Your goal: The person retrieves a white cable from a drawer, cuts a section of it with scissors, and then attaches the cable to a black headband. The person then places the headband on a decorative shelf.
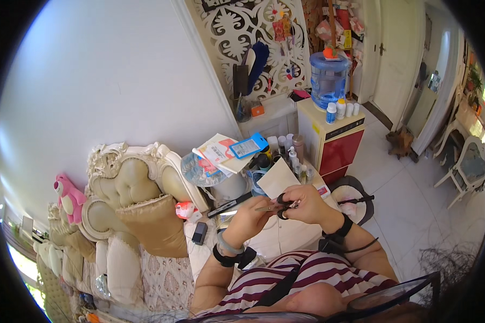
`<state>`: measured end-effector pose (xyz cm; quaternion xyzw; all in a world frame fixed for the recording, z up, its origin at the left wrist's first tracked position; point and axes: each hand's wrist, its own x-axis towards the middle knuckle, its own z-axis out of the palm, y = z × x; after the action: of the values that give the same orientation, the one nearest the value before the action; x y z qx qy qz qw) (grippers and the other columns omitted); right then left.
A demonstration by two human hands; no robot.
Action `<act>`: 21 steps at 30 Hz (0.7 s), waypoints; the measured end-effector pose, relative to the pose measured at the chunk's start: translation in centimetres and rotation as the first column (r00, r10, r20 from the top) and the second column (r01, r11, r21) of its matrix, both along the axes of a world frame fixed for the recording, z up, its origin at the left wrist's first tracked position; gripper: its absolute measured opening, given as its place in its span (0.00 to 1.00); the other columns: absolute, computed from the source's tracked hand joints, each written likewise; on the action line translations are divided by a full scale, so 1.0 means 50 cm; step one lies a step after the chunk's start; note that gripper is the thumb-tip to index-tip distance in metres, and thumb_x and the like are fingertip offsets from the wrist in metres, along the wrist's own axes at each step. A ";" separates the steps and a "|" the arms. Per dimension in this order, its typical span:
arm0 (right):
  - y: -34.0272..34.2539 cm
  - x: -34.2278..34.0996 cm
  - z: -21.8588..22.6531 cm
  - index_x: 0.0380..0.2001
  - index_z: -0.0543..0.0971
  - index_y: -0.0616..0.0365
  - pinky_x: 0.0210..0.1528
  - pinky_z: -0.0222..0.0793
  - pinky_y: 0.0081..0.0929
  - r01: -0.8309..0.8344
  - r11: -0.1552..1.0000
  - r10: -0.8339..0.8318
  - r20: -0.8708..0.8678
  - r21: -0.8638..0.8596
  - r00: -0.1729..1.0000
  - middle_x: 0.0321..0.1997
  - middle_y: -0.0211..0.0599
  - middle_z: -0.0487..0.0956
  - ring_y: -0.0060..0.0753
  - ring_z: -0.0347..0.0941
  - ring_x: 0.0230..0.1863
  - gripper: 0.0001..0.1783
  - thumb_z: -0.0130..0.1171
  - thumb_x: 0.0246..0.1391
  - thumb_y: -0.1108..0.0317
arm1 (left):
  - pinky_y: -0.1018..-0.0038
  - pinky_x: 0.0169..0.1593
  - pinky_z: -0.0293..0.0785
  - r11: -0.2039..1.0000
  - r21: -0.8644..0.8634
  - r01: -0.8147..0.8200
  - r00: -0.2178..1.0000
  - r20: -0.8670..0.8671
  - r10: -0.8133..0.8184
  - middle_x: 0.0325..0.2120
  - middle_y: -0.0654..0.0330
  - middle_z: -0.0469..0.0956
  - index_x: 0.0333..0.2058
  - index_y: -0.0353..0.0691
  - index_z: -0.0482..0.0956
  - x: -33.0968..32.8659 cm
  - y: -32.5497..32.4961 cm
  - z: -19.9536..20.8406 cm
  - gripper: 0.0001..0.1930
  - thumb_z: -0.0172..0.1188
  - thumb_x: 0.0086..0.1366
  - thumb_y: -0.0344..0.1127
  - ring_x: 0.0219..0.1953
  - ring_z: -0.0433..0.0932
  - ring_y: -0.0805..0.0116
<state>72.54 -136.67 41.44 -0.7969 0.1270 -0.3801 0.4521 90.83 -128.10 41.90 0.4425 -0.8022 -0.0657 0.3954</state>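
A pair of scissors point(282, 208) with dark handles is in my right hand point(309, 205), fingers through and around the loops. Its blades point left, toward my left hand point(247, 219). The fingers of my left hand are closed in a pinch beside the blade tips; whatever lies between them is too small to make out. Just beyond both hands a blank cream sheet of card point(275, 179) slants upward, its lower edge hidden behind my fingers. I cannot tell whether it is held or leaning. Both hands are above a pale table point(272, 241).
Bottles point(293, 159) crowd the table's far side, beside papers point(218, 151) and a blue-framed packet point(249, 145). A small black device point(199, 233) lies left, near a red-and-white pack point(186, 210). A cushioned sofa point(129, 183) stands left, a water dispenser point(331, 132) beyond right.
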 end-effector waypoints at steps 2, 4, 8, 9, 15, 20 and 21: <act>-0.011 0.000 -0.006 0.26 0.77 0.67 0.28 0.67 0.23 0.005 0.999 -0.005 -0.006 -0.041 1.000 0.24 0.40 0.75 0.32 0.72 0.25 0.13 0.64 0.30 0.76 | 0.67 0.41 0.72 0.999 0.045 -0.005 1.000 -0.028 0.006 0.33 0.55 0.75 0.35 0.39 0.76 -0.001 -0.008 -0.005 0.16 0.58 0.44 0.18 0.38 0.74 0.54; -0.017 0.001 -0.004 0.26 0.77 0.67 0.28 0.66 0.23 0.009 0.997 -0.010 -0.014 -0.083 1.000 0.24 0.41 0.75 0.34 0.72 0.24 0.13 0.63 0.30 0.76 | 0.67 0.41 0.72 1.000 0.016 -0.007 1.000 -0.024 0.007 0.33 0.55 0.75 0.35 0.39 0.76 -0.001 -0.015 -0.012 0.16 0.58 0.44 0.18 0.38 0.74 0.54; 0.014 -0.006 0.004 0.26 0.77 0.66 0.27 0.66 0.24 0.036 0.996 -0.040 -0.055 -0.078 0.998 0.24 0.41 0.75 0.35 0.71 0.24 0.12 0.62 0.31 0.75 | 0.67 0.40 0.73 1.000 0.014 0.001 0.999 -0.040 -0.001 0.31 0.55 0.75 0.34 0.39 0.77 -0.007 0.005 -0.003 0.16 0.57 0.44 0.19 0.36 0.75 0.54; 0.017 -0.006 0.004 0.26 0.77 0.66 0.28 0.66 0.24 0.043 0.996 -0.046 -0.049 -0.076 0.998 0.24 0.41 0.75 0.35 0.71 0.24 0.12 0.62 0.31 0.75 | 0.67 0.40 0.73 1.000 0.010 0.002 0.999 -0.041 -0.002 0.31 0.55 0.75 0.34 0.39 0.77 -0.007 0.005 -0.002 0.16 0.57 0.44 0.19 0.36 0.75 0.54; 0.005 -0.009 0.005 0.23 0.78 0.66 0.26 0.65 0.21 -0.010 0.998 0.007 -0.049 -0.058 0.999 0.24 0.38 0.76 0.28 0.72 0.24 0.10 0.61 0.30 0.78 | 0.68 0.38 0.73 0.998 0.021 0.052 0.997 -0.055 -0.051 0.30 0.55 0.75 0.34 0.38 0.78 -0.004 -0.004 -0.008 0.16 0.57 0.43 0.19 0.34 0.75 0.55; -0.003 -0.011 -0.015 0.25 0.77 0.68 0.28 0.66 0.19 -0.087 0.989 0.095 -0.055 0.123 0.994 0.24 0.36 0.75 0.23 0.71 0.26 0.11 0.62 0.31 0.78 | 0.70 0.38 0.73 0.994 0.091 0.052 0.990 -0.139 -0.039 0.30 0.55 0.76 0.32 0.37 0.77 -0.009 -0.007 -0.012 0.12 0.59 0.46 0.20 0.33 0.76 0.57; -0.004 -0.010 -0.025 0.27 0.77 0.69 0.29 0.67 0.19 -0.107 0.978 0.114 -0.028 0.177 0.993 0.24 0.36 0.75 0.22 0.71 0.27 0.12 0.63 0.33 0.78 | 0.70 0.38 0.73 0.995 0.091 0.051 0.990 -0.138 -0.038 0.30 0.55 0.76 0.32 0.37 0.77 -0.008 -0.008 -0.016 0.12 0.59 0.46 0.20 0.33 0.76 0.57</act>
<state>72.06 -136.89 40.16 -0.7669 0.1241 -0.3264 0.5384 90.42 -128.51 41.08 0.4370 -0.7793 -0.1421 0.4261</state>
